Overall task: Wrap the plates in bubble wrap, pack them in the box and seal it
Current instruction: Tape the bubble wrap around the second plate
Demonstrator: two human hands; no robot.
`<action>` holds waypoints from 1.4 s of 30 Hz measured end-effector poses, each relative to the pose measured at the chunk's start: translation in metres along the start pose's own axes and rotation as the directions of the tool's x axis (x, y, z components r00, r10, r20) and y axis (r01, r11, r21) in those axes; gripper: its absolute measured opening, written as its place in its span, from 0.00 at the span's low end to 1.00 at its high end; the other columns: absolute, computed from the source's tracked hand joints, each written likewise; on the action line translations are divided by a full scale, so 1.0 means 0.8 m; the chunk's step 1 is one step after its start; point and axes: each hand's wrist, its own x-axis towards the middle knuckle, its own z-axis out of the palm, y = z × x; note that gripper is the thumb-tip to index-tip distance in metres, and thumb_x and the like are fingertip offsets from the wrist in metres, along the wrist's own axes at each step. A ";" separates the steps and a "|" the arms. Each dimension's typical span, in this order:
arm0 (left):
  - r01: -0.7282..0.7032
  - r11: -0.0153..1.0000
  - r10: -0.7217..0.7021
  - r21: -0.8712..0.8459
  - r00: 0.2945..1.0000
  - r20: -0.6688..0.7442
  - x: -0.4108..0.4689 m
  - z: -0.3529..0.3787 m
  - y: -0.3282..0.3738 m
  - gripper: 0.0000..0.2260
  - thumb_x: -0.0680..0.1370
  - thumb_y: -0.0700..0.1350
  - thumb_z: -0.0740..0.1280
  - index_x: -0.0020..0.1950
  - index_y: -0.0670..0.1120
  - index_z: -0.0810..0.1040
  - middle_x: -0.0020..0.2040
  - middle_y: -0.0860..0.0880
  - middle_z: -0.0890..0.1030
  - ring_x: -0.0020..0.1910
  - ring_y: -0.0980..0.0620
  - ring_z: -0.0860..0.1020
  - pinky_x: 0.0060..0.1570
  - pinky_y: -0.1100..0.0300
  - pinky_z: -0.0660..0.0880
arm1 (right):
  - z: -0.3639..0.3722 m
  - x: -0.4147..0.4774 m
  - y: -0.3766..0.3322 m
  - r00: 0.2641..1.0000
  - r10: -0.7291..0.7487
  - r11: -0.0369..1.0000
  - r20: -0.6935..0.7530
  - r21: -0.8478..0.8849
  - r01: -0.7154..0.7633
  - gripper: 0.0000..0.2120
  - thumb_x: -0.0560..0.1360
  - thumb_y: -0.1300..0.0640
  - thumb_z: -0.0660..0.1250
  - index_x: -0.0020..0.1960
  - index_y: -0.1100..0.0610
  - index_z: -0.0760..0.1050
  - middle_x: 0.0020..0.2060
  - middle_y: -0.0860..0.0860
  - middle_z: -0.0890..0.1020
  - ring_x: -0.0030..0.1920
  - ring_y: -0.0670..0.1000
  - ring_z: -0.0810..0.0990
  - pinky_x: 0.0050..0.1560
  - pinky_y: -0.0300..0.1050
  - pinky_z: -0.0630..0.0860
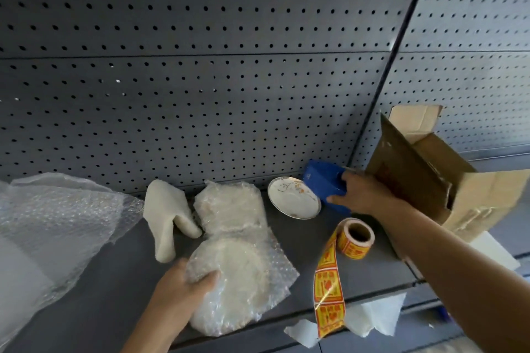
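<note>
Under the gripping left hand [183,286] lies 1 bubble-wrapped plate [243,281]; the right hand [364,192] clutches a blue object [324,178]. Beside it 1 bare plate [289,198] awaits wrapping; the cardboard box [401,157] gapes open.

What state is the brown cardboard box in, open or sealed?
Open. The brown cardboard box has its flaps spread outward, and its inside shows between them.

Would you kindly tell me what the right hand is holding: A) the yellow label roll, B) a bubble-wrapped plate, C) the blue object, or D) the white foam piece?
C: the right hand grips the blue object beside the bare plate; the left hand holds the bubble-wrapped plate.
</note>
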 end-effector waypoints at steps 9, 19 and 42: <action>-0.024 1.000 0.024 -0.011 0.999 -0.023 0.004 -0.001 -0.001 0.22 0.68 0.51 0.81 0.56 0.50 0.77 0.49 0.50 0.87 0.48 0.51 0.85 0.55 0.45 0.80 | 0.011 -0.001 -0.002 0.997 0.077 0.991 -0.023 0.109 -0.074 0.24 0.80 0.47 0.66 0.71 0.57 0.68 0.60 0.55 0.79 0.55 0.56 0.79 0.48 0.47 0.75; -0.075 0.997 0.075 -0.016 0.996 -0.040 0.001 -0.015 0.003 0.20 0.73 0.46 0.79 0.59 0.53 0.74 0.52 0.52 0.84 0.49 0.53 0.83 0.47 0.56 0.76 | -0.093 -0.087 -0.017 0.990 -0.053 0.929 -0.133 0.358 0.098 0.16 0.78 0.50 0.70 0.62 0.55 0.75 0.48 0.49 0.80 0.46 0.51 0.80 0.45 0.46 0.74; -0.179 0.962 0.185 -0.205 0.983 0.010 0.006 -0.052 0.005 0.06 0.77 0.36 0.71 0.51 0.44 0.78 0.44 0.55 0.85 0.48 0.57 0.82 0.48 0.66 0.77 | 0.039 -0.181 -0.160 0.718 -0.640 0.239 0.275 0.959 -0.154 0.21 0.72 0.52 0.73 0.64 0.55 0.80 0.60 0.59 0.83 0.63 0.62 0.79 0.61 0.50 0.76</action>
